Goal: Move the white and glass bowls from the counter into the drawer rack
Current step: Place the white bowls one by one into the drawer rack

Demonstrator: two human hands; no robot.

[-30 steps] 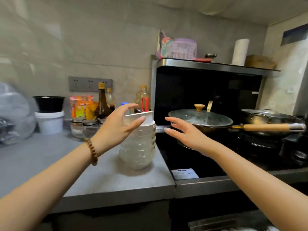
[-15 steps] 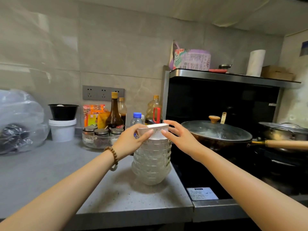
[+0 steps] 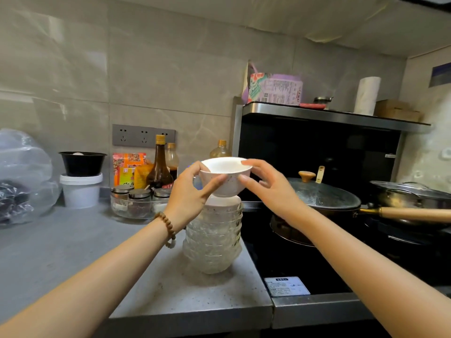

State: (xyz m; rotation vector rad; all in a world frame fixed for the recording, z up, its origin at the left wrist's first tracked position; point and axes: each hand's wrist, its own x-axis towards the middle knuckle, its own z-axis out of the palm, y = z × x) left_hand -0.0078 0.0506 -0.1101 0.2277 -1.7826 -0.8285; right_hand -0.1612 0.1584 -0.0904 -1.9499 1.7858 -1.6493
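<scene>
White bowl (image 3: 225, 178) gripped between both hands, upright, raised just above the stack (image 3: 214, 236). Left hand (image 3: 189, 196) clasping the bowl's left side, thumb up at the rim, fingers (image 3: 214, 184) pressed across the speckled wall. Right hand (image 3: 266, 185) pinching the right side, thumb on the rim, fingertips against the wall lower down. Bead bracelet (image 3: 168, 228) round the left wrist.

Directly beneath the held bowl: stack of nested bowls, another white one on top, glass ones below, standing on the grey counter (image 3: 97, 264) near its right edge. Base of the held bowl seems just clear of the top of the stack; contact cannot be told.

Beyond the left hand: glass tray of spice jars (image 3: 136, 203), dark bottle (image 3: 159, 164), packets (image 3: 129, 170), white tub (image 3: 81, 190) with a black bowl (image 3: 82, 163) on it. Far left of the left arm: clear plastic bag (image 3: 22, 176).

Right of the right hand: lidded pan (image 3: 319, 193) on the black hob (image 3: 292, 259), a wooden-handled wok (image 3: 412, 206) further right. Above the right hand: shelf (image 3: 329, 114) with a paper roll (image 3: 367, 95) and a purple pack (image 3: 275, 87).

No drawer rack in view.
</scene>
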